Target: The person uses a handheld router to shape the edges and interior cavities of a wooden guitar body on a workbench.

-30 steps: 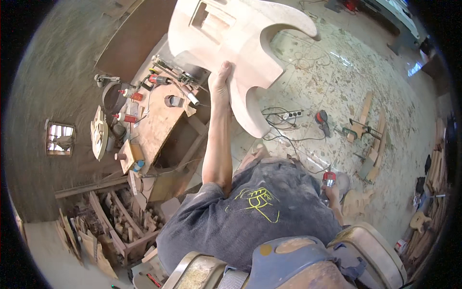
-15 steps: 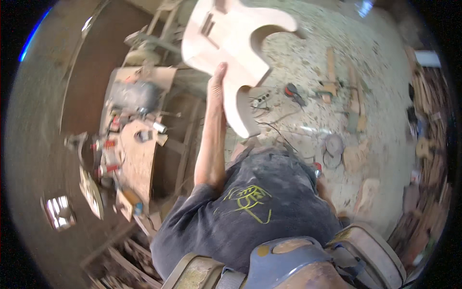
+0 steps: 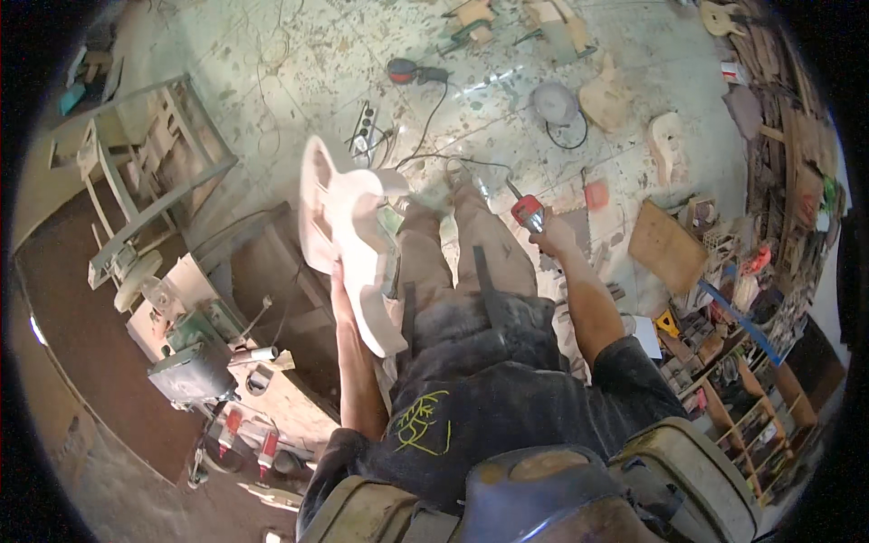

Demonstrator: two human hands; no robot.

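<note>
An unpainted pale wooden guitar body (image 3: 358, 226) is held up in front of me at the left, turned nearly edge-on. My left hand (image 3: 339, 273) grips it at its edge; the fingers are mostly hidden behind the wood. Out to the right, my right hand (image 3: 554, 237) is closed around a red-and-silver hand tool (image 3: 528, 214) with a thin, long tip pointing away from me. I cannot tell the tool's exact kind. The tool and the guitar body are well apart.
On the floor ahead lie a power strip (image 3: 364, 131), a black-and-red sander (image 3: 415, 71) and its cable. Further guitar-shaped pieces (image 3: 668, 149) lie to the right, beside shelves (image 3: 756, 421) of clutter. A workbench with a machine (image 3: 192, 371) stands at my left.
The guitar body has come down and tilted from showing its broad face to nearly edge-on. My view has turned, and my right hand with the red tool now shows.
</note>
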